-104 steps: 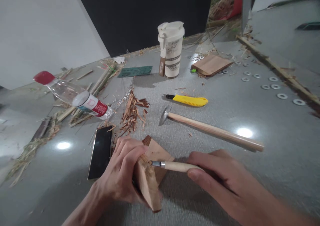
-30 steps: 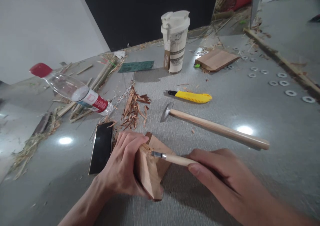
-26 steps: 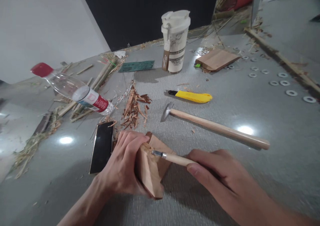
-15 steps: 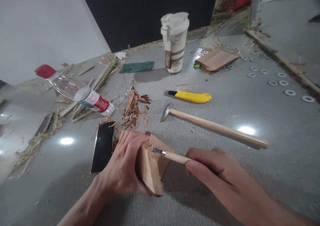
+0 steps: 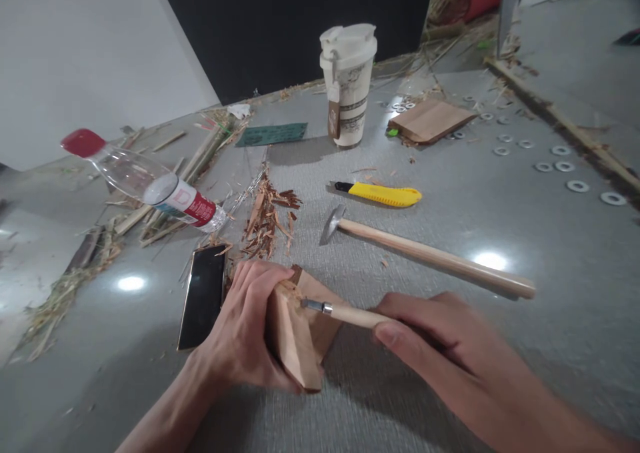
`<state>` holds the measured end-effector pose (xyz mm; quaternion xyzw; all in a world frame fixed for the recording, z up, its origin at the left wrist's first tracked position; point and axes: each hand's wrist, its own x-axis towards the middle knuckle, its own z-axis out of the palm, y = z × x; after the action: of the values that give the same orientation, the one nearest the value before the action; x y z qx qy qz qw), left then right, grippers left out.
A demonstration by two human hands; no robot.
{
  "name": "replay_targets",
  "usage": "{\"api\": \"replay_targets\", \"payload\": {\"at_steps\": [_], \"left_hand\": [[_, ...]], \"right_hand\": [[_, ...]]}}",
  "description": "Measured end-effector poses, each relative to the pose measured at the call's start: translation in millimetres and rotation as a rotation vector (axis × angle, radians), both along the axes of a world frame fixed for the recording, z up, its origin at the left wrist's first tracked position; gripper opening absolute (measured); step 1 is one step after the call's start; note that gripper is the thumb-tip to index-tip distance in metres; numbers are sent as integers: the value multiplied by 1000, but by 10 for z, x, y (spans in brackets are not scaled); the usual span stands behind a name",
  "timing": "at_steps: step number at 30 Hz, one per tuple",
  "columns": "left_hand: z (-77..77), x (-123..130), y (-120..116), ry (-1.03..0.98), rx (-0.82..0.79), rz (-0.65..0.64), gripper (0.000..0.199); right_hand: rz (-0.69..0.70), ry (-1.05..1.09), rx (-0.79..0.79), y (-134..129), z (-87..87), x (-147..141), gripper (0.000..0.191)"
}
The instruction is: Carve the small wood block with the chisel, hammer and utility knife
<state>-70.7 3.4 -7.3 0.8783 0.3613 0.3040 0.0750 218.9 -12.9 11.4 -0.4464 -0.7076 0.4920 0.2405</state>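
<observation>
My left hand [image 5: 250,326] is wrapped round a block of pale brown wood [image 5: 293,339], holding it tilted on edge over the table. A flat piece of wood [image 5: 327,333] lies under or behind the block; how the two meet is partly hidden. In my right hand [image 5: 440,346] is a wood-carving chisel [image 5: 350,315] with a pale wooden handle and a short metal blade. Its tip touches the upper edge of the block, where the wood is rough and chipped. Reddish-brown wood shavings [image 5: 263,223] lie just beyond my left hand.
A hammer [image 5: 425,249] and a yellow utility knife [image 5: 383,193] lie beyond my hands. A phone [image 5: 201,299] is left of the block. A red-capped bottle [image 5: 150,183], a lidded white cup [image 5: 350,86], a wooden board [image 5: 433,119] and several metal washers [image 5: 564,167] stand or lie farther out.
The chisel tip still rests at the block's upper edge. Block and left hand have shifted very slightly left in view, along with the whole scene.
</observation>
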Motion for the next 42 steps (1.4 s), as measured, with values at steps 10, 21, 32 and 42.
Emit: {"api": "replay_targets", "payload": {"at_steps": [10,21,32,42], "left_hand": [[-4,8,-4,27,67,-57,98],[13,19,-15,30,45,-37,96],[47,-21,-8,-23,-39,-100,105],[-34,-205,-43,-191,-329,-87,100]], "right_hand": [[-17,-73,104,4,-1,7,51],[-53,-11,-15,-52,-24,-80,52],[-44,14,320,-78,-97,-27,30],[-48,-14,394,-22,-50,20,25]]}}
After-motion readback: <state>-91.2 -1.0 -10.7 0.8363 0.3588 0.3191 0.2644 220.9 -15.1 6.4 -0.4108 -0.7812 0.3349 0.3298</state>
